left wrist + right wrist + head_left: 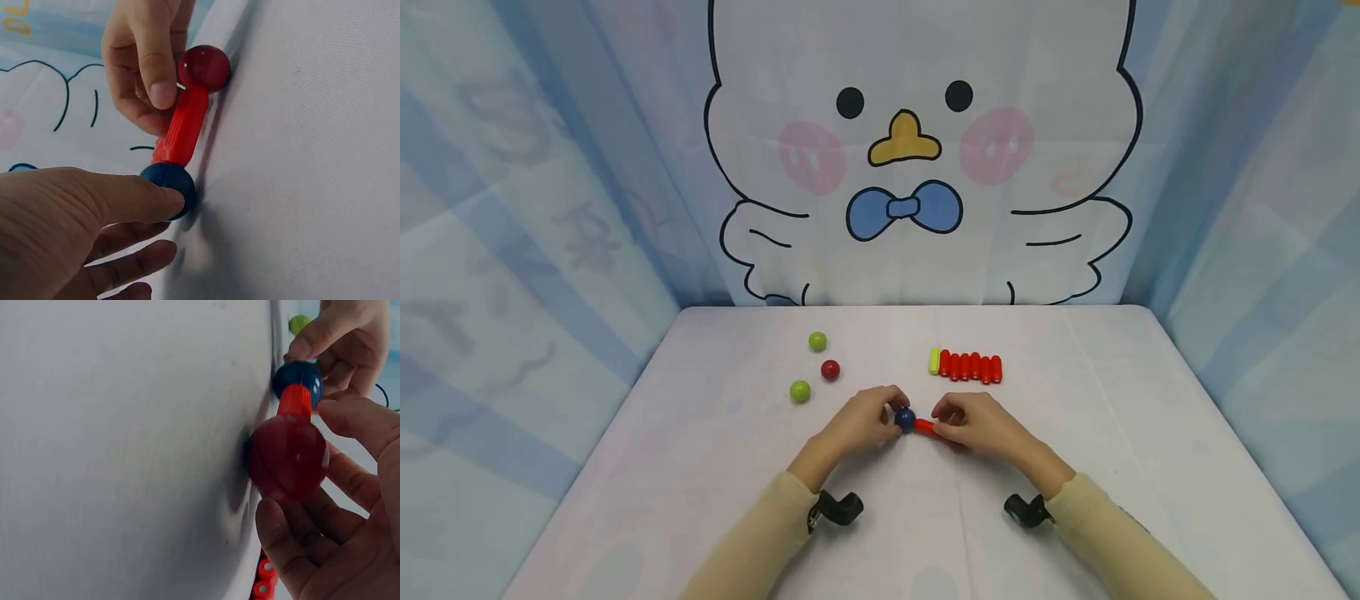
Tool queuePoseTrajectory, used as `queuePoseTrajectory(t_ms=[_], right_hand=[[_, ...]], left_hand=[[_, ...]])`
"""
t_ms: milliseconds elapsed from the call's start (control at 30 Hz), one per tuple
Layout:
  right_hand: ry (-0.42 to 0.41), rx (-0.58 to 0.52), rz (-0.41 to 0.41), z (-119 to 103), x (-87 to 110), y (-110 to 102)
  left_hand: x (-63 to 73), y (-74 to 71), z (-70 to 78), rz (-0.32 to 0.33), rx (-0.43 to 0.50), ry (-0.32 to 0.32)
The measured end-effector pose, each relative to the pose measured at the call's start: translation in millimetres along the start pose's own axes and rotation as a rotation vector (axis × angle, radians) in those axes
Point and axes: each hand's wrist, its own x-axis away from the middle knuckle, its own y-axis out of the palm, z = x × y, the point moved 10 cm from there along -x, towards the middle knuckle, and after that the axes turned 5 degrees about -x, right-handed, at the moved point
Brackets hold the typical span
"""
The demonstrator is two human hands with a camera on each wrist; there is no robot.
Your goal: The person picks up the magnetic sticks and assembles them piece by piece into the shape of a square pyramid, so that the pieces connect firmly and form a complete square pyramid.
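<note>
Rod, red, lies low at the table between the hands, long axis running roughly left to right; its one blue ball is pinched between the left hand's thumb and fingers, its one dark-red end ball sits nearer the right hand, whose fingers curve apart, contact unclear. Beyond lie six red rods, one yellow-green rod, two green balls and one loose dark-red ball.

Dark blue ball, red rod
</note>
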Motion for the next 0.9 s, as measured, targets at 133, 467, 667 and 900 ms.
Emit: queuePoseTrajectory(t_ms=[133,467,667,900], right_hand=[[0.015,-0.043,-0.013,1,-0.9,3],[0.18,-0.07,0.032,12,2.8,0],[0.266,-0.045,0.069,17,6.2,-4],[0.343,-0.095,0.083,25,12.5,-4]], left_hand=[[-3.4,5.0,4.1,-0.011,0.051,0.042],[-13.9,-1.5,6.3,-0.034,0.04,0.04],[-28.3,-7.3,5.4,-0.045,0.031,0.03],[-51.9,-2.4,3.8,-0.02,-0.026,0.01]])
